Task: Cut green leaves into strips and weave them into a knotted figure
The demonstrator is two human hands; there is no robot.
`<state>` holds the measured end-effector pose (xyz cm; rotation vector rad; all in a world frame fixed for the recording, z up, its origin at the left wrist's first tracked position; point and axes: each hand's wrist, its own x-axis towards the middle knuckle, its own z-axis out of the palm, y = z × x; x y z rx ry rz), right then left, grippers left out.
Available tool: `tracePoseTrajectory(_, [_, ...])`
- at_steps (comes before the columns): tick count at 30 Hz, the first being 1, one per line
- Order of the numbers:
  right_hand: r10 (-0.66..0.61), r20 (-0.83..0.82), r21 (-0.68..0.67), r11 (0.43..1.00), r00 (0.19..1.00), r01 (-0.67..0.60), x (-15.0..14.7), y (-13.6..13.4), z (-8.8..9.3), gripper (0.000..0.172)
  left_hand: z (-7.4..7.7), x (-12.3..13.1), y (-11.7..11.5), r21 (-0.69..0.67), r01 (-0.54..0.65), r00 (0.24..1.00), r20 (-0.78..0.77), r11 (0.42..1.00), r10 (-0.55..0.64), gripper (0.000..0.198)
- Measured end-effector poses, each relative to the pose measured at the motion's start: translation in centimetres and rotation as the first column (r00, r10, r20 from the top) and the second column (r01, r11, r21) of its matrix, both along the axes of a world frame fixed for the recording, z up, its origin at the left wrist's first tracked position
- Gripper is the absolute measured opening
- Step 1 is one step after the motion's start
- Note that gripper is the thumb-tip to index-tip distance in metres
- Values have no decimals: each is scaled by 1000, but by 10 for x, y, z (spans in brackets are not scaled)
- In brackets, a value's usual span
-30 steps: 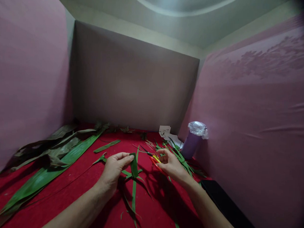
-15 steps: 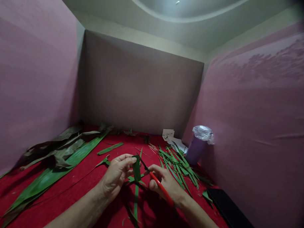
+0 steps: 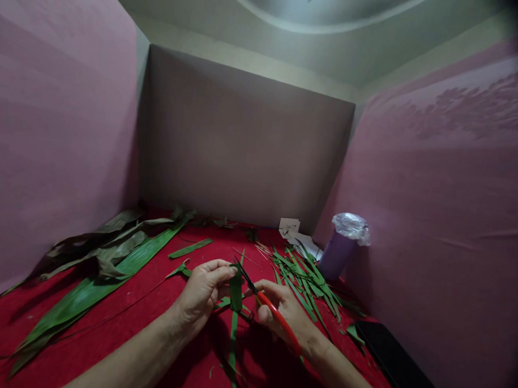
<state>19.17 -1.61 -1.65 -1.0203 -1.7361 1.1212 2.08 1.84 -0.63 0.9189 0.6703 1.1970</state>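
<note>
Far left, dried leaves (image 3: 121, 248) and a long green leaf (image 3: 131, 267) are lying on red cloth (image 3: 130, 331). Moving right, the left hand (image 3: 201, 291) is pinching the top of a green leaf piece (image 3: 235, 295) by thumb and fingers; the piece is hanging just right of that grip, long axis running roughly up and down. Scissors (image 3: 278, 317) are slanting up-left, blades reaching its upper end by the left thumb; can't tell if blades are touching or parted. Right hand (image 3: 292, 309) is wrapping the red handles, farther from the piece. Cut leaf strips (image 3: 309, 280) are lying beyond. Versus a second ago, blades are now overlapping the piece instead of standing apart.
</note>
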Motion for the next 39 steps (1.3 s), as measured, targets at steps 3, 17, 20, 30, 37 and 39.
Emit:
tracePoseTrajectory(3, [-19, -6, -15, 1000, 1000, 19, -2, -2, 3, 53, 0, 0, -1, 5, -1, 1000, -7, 1000, 1, 10])
tracePoseTrajectory(17, [-31, -94, -80, 997, 995, 23, -5, -2, -1, 42, -1, 0, 0, 17, -3, 1000, -12, 1000, 3, 8])
tracePoseTrajectory(20, [-16, -122, -88, 996, 992, 5, -5, -1, -2, 34, 0, 0, 1, 16, 4, 1000, -19, 1000, -4, 9])
tracePoseTrajectory(30, [-47, -134, -92, 995, 990, 35, -9, -2, -2, 29, -2, 0, 2, 20, 0, 1000, -16, 1000, 0, 9])
tracePoseTrajectory(37, [-54, -137, -65, 997, 989, 46, -8, 1, -9, 25, -2, 0, 2, 21, 0, 1000, -16, 1000, 1, 9])
tracePoseTrajectory(39, [-52, -150, -66, 997, 987, 43, -8, 2, -10, 24, -3, -1, 2, 17, -1, 1000, -16, 1000, 1, 9])
